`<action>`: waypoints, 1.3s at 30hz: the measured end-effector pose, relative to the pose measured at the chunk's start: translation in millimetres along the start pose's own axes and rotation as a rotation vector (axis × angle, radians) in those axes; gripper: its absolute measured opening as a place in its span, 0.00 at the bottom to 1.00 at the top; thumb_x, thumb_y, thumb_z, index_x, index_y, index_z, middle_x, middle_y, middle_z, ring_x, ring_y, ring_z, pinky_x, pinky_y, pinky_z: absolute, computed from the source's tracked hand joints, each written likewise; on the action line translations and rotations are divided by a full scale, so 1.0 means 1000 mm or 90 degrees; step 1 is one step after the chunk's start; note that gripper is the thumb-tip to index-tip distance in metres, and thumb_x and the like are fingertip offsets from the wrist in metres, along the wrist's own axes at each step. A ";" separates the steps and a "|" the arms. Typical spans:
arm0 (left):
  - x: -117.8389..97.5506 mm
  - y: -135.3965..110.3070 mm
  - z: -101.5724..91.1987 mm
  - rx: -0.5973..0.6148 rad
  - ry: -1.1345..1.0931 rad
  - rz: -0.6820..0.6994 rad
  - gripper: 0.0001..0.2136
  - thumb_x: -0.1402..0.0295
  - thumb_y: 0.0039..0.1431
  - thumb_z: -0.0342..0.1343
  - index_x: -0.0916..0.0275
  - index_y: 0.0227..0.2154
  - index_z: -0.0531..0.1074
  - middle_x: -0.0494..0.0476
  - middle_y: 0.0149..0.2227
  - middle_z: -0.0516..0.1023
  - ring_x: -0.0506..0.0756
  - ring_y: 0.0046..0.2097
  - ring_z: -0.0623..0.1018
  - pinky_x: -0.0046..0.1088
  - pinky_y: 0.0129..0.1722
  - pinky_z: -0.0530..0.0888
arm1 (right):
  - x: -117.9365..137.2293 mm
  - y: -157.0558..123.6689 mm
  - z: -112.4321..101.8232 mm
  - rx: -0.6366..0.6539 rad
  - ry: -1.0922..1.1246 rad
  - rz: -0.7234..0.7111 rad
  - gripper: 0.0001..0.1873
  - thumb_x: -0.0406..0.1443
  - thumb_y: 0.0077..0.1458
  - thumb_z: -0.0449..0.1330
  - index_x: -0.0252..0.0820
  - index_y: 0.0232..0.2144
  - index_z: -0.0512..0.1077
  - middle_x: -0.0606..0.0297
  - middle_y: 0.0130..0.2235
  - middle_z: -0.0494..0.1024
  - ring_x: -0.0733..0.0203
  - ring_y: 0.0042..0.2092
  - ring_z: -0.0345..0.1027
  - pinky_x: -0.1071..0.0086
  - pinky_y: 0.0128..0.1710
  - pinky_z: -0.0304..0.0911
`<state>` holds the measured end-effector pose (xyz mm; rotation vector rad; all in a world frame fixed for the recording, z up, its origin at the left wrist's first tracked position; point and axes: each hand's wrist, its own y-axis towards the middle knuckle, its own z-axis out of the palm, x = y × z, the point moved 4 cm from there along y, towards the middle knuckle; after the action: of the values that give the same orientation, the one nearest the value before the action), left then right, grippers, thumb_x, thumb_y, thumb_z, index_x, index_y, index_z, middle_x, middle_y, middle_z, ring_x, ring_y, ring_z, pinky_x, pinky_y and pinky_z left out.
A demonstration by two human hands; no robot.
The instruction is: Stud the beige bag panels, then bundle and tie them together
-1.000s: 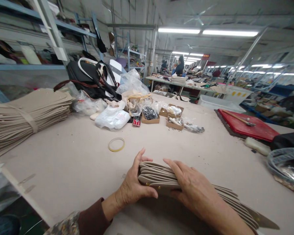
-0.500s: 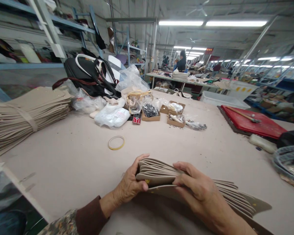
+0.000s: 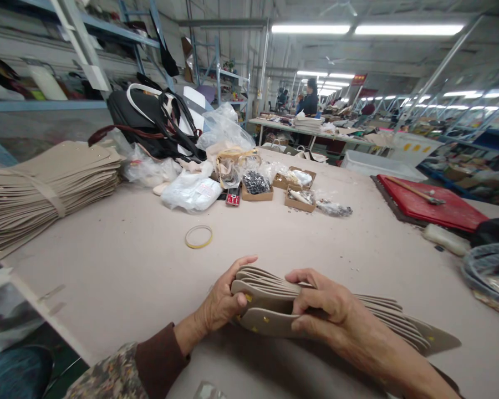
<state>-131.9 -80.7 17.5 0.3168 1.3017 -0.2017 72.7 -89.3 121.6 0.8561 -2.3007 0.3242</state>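
Note:
Between my hands, near the front of the table, is a stack of flat beige-grey panels (image 3: 270,284) with rounded ends and small gold-coloured metal bits. My left hand (image 3: 222,302) wraps the stack's left end, thumb in front and fingers behind. Across the stack's middle lies my right hand (image 3: 328,307), its fingers pinching the nearest panel (image 3: 270,322), which stands apart from the others with a dark gap behind it. Past my right wrist the panels fan out to the right. The right palm and part of the fingertips are hidden.
A tape roll (image 3: 199,236) lies beyond my hands. At left is a strapped pile of similar panels (image 3: 50,188). Small cardboard boxes (image 3: 258,195), plastic bags (image 3: 191,191) and a black bag (image 3: 149,122) stand behind. A hammer (image 3: 416,190) rests on a red slab (image 3: 436,208) at right.
The nearest panel has tipped outward and down at its left end, showing more of its face and widening the gap. Both hands keep hold of the stack.

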 end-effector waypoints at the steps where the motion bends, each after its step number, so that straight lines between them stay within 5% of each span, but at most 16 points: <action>1: 0.000 0.000 0.000 -0.004 0.011 0.005 0.46 0.40 0.45 0.61 0.64 0.60 0.56 0.65 0.48 0.74 0.65 0.50 0.74 0.38 0.50 0.70 | 0.000 0.000 -0.001 0.010 0.007 0.002 0.07 0.35 0.59 0.59 0.45 0.28 0.74 0.66 0.54 0.68 0.61 0.50 0.68 0.69 0.48 0.65; 10: 0.008 0.003 -0.002 -0.071 0.065 0.036 0.31 0.46 0.51 0.61 0.63 0.51 0.66 0.59 0.46 0.75 0.60 0.47 0.73 0.32 0.48 0.70 | -0.006 0.002 0.000 -0.010 -0.024 0.011 0.06 0.31 0.60 0.56 0.43 0.30 0.70 0.61 0.51 0.69 0.60 0.48 0.68 0.68 0.47 0.65; 18: 0.003 0.003 0.003 -0.083 0.105 0.050 0.30 0.44 0.55 0.57 0.64 0.50 0.65 0.58 0.44 0.74 0.58 0.45 0.72 0.30 0.45 0.70 | -0.015 -0.006 -0.008 0.042 -0.018 0.013 0.08 0.35 0.60 0.56 0.45 0.30 0.73 0.63 0.55 0.67 0.58 0.50 0.67 0.66 0.47 0.66; 25: -0.007 -0.004 0.006 -0.047 0.131 0.075 0.38 0.37 0.56 0.43 0.65 0.57 0.58 0.66 0.55 0.69 0.65 0.55 0.70 0.40 0.57 0.66 | -0.015 0.004 0.025 -0.152 -0.171 0.011 0.07 0.35 0.60 0.54 0.43 0.31 0.71 0.56 0.53 0.69 0.52 0.50 0.67 0.54 0.50 0.65; 27: -0.006 -0.006 0.006 -0.025 0.136 0.078 0.48 0.34 0.46 0.53 0.65 0.60 0.52 0.68 0.57 0.67 0.68 0.57 0.69 0.42 0.58 0.66 | -0.014 0.006 0.031 -0.202 -0.198 0.014 0.07 0.34 0.60 0.54 0.43 0.31 0.70 0.54 0.52 0.71 0.50 0.49 0.68 0.52 0.48 0.66; 29: -0.002 -0.007 0.006 -0.044 0.174 0.050 0.51 0.42 0.40 0.65 0.61 0.61 0.49 0.66 0.56 0.69 0.66 0.56 0.71 0.40 0.56 0.68 | -0.006 0.006 0.032 -0.246 -0.217 -0.003 0.04 0.34 0.59 0.56 0.43 0.31 0.70 0.54 0.52 0.72 0.49 0.49 0.68 0.51 0.48 0.66; 32: 0.008 -0.009 0.003 -0.125 0.241 -0.016 0.40 0.56 0.44 0.69 0.58 0.57 0.54 0.60 0.51 0.73 0.61 0.49 0.76 0.36 0.50 0.73 | 0.011 -0.002 0.027 -0.249 -0.210 -0.063 0.08 0.36 0.57 0.60 0.43 0.40 0.70 0.55 0.54 0.71 0.50 0.52 0.67 0.55 0.53 0.65; 35: 0.015 -0.006 0.000 -0.188 0.281 -0.042 0.36 0.54 0.42 0.68 0.58 0.53 0.59 0.55 0.47 0.75 0.60 0.45 0.76 0.36 0.48 0.74 | 0.014 -0.028 0.008 -0.281 -0.211 -0.079 0.26 0.45 0.56 0.63 0.43 0.54 0.64 0.55 0.59 0.67 0.51 0.60 0.59 0.55 0.63 0.54; 39: 0.014 -0.002 -0.001 -0.217 0.328 -0.062 0.39 0.44 0.37 0.67 0.55 0.51 0.61 0.50 0.44 0.74 0.59 0.45 0.74 0.35 0.52 0.70 | -0.042 -0.108 -0.025 -0.569 -0.145 0.083 0.36 0.52 0.57 0.58 0.42 0.61 0.58 0.51 0.64 0.59 0.45 0.66 0.48 0.46 0.65 0.44</action>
<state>-129.6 -81.7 3.4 0.0080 1.8315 0.0270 179.6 -138.9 113.5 0.2860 -2.3413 -0.7415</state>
